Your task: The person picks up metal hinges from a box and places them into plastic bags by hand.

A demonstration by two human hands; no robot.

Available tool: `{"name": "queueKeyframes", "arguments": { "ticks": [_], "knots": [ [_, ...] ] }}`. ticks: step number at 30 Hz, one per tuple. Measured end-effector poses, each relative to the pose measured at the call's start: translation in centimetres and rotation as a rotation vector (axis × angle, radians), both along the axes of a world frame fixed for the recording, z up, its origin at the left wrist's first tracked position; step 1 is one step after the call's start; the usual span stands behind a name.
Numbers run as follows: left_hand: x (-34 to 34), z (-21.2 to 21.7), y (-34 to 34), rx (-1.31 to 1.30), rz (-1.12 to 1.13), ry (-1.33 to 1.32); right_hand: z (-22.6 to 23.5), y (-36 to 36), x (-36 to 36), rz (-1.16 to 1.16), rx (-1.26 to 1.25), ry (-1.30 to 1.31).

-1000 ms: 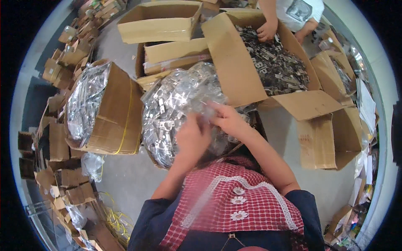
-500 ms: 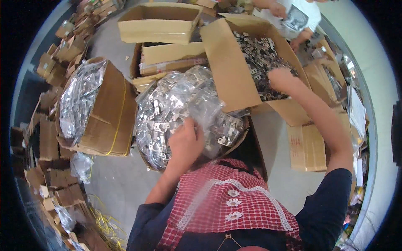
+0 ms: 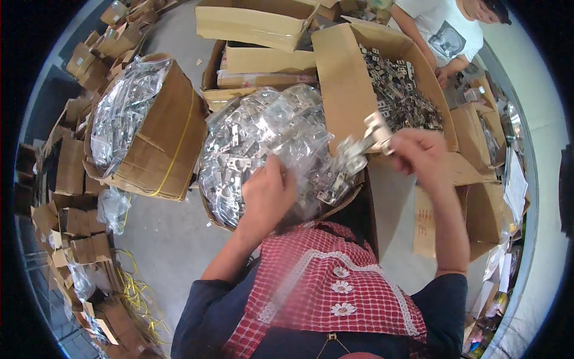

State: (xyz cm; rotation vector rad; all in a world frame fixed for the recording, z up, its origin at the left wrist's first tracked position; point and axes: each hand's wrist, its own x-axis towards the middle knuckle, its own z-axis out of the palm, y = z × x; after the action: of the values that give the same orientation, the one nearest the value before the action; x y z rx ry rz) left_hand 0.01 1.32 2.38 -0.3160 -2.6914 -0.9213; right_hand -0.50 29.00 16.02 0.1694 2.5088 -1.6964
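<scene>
Head view: the person stands over a heaped box of bagged metal brackets (image 3: 263, 143), with an open carton of loose metal brackets (image 3: 400, 99) just behind it on the right. The right hand (image 3: 418, 152) is closed around a small bunch of metal brackets (image 3: 365, 146), carried in the air between the loose carton and the bagged heap. The left hand (image 3: 266, 194) is curled shut on a clear plastic bag (image 3: 311, 179), pinching the film up near the bunch; I cannot tell whether the bag's mouth is open.

To do this well, I would say the left hand should keep the bag mouth spread and steady right under the right hand, so the pieces drop in together and none snag the thin film or spill down among the packed bags.

At the left stands 1 more carton of filled bags (image 3: 128, 116) bound with a yellow strap, and flattened small cartons (image 3: 66, 203) line the floor edge. Another person (image 3: 445, 33) works at the far side.
</scene>
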Motion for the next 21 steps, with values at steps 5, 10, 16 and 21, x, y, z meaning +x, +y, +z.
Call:
{"name": "queueKeyframes", "arguments": {
  "ticks": [5, 10, 16, 21],
  "knots": [
    [0.1, 0.3, 1.1, -0.001, -0.019, 0.036, -7.1, -2.2, 1.8, -0.014, -0.286, -0.143],
    [0.2, -0.3, 1.4, -0.026, 0.008, 0.014, -10.6, -5.5, 2.8, -0.150, -0.495, 0.009],
    [0.4, 0.2, 1.7, -0.048, -0.027, 0.035, -12.8, -5.8, 1.3, -0.074, -0.596, -0.070],
    [0.7, -0.1, 1.4, -0.023, -0.045, 0.039, -12.8, -8.5, 1.9, -0.192, -0.718, -0.129]
  ]
}}
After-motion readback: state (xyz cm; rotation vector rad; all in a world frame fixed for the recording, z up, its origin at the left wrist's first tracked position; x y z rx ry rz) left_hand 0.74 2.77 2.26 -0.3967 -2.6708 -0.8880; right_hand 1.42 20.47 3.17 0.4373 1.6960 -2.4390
